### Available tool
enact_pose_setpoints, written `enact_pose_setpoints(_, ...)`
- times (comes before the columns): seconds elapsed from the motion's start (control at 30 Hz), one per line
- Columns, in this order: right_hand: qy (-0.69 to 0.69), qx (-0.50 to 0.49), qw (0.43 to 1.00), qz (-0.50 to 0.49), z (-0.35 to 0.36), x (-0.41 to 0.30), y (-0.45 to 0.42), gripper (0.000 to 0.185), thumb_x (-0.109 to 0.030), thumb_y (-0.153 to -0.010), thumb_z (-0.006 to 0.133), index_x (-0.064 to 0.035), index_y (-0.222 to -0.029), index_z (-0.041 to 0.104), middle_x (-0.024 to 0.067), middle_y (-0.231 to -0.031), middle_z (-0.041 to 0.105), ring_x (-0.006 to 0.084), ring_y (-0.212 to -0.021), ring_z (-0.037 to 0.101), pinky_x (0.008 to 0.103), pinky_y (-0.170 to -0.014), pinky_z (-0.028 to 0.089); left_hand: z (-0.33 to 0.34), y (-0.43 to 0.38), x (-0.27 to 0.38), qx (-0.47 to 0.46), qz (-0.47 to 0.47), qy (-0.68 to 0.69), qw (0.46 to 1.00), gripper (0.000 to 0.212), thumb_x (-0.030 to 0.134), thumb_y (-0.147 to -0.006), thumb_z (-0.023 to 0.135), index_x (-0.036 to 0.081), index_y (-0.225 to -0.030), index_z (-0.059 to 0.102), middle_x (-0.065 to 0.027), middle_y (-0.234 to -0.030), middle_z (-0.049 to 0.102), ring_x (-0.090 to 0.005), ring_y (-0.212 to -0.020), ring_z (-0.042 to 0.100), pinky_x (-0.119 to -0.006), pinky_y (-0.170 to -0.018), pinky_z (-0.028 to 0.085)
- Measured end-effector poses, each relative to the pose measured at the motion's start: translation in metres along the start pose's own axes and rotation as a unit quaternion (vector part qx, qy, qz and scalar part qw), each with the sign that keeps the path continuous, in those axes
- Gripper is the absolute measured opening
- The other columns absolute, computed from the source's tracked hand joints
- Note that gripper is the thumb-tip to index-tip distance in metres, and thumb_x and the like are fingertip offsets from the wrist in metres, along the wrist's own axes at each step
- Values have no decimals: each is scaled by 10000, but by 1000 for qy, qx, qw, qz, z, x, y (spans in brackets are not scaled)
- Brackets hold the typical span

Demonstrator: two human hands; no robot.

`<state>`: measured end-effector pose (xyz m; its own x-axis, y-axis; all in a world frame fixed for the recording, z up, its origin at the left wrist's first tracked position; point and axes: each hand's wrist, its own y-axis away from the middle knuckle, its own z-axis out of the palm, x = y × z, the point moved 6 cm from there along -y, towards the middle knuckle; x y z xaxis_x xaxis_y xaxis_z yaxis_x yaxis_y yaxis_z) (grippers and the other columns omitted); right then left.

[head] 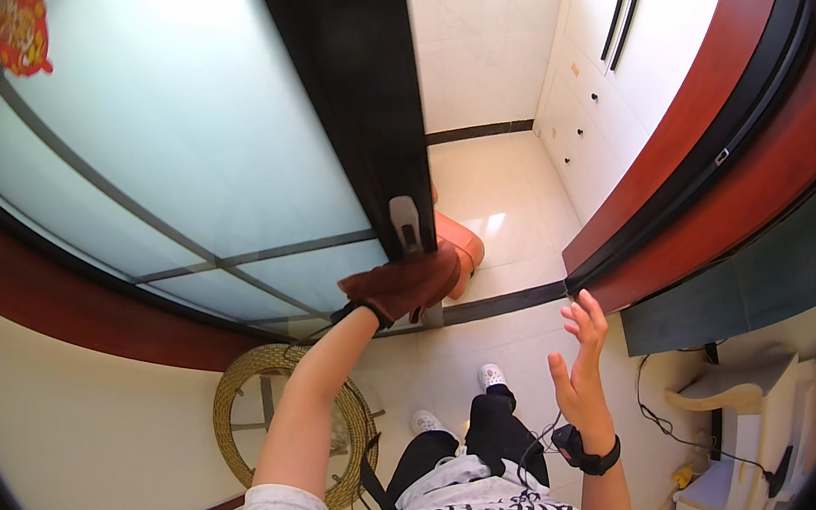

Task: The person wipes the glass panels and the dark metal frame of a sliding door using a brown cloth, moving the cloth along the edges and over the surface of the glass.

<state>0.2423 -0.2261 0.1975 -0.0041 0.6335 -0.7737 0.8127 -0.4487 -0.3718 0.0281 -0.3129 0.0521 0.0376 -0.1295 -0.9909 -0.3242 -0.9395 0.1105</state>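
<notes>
A dark-framed door [365, 99] with frosted glass panes [194, 79] stands on the left. Brown cloth [367, 284] covers my left hand [416, 279], so its fingers are hidden. Cloth and hand meet the door's edge just below a grey metal handle [405, 217]. From this view it is unclear whether the cloth is a loose rag or a mitt. My right hand [579, 373] is bare and empty, its fingers apart, near the foot of the red-brown door frame [664, 125]. A black device [585, 453] is strapped to the right wrist.
Behind the door's edge an orange object [464, 242] is partly hidden. A dark threshold strip [508, 302] crosses the tiled floor. Below my left arm lies a woven ring-shaped frame [230, 393]. Cables [661, 420] hang by white shelving [741, 444] at right. White cabinets [621, 105] stand beyond the doorway.
</notes>
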Motion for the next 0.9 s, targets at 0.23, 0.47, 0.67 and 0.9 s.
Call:
enact_pose_setpoints(0.23,-87,-11,996,20,-27,39,-29,491,-118,-816,485,-36,-1255,281,192,-1307,200,315,-1175,293,395,-945,292,-31,7,-107,43,8,56,997,250,125,-753,510,63,-989,458,-77,-973,474,-234,-964,460,-338,-896,344)
enact_pose_setpoints(0.47,-187,-72,980,-16,-26,66,-70,502,-99,-811,503,-66,-1262,285,185,-1311,191,375,-1139,348,414,-951,296,-14,15,-245,-75,-229,311,919,226,148,-768,508,65,-973,461,-62,-893,482,-217,-884,474,-321,-804,370)
enact_pose_setpoints(0.67,-251,-70,965,-38,-22,84,-89,511,-94,-804,508,-71,-1264,285,179,-1298,203,363,-1135,361,411,-934,318,3,18,-295,-120,-450,439,768,210,168,-781,505,66,-960,463,-49,-825,488,-202,-815,486,-308,-725,392)
enact_pose_setpoints(0.9,-238,-85,968,-1,-36,111,-103,496,-99,-813,494,-77,-1263,288,158,-1301,212,352,-1167,323,400,-941,311,12,-25,-224,-139,-600,584,528,195,190,-797,503,68,-944,466,-34,-745,496,-185,-735,500,-291,-632,417)
